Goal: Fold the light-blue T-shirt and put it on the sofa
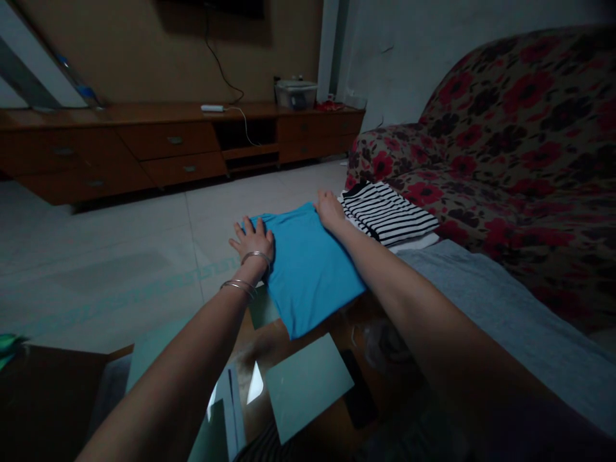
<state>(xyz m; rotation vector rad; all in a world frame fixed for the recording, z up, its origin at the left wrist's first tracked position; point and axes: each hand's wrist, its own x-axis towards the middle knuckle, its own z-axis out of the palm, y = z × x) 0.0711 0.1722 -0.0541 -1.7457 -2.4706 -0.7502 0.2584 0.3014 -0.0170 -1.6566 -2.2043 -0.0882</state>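
While flat on one folded blue shirt (308, 266) mid-frame on glass surface (269, 359): left hand (253, 240), right hand (330, 208), fingers spread, gripping nothing. One striped shirt (387, 212) just right. Two bangles (245, 273).

The right hand (329, 208) covers the far corner of the blue garment (308, 266), and the striped garment (387, 213) hides most of the white piece under it. The sofa (520, 147) runs off the right edge. Items in the clear box (295, 94) on the cabinet are too dim to tell.
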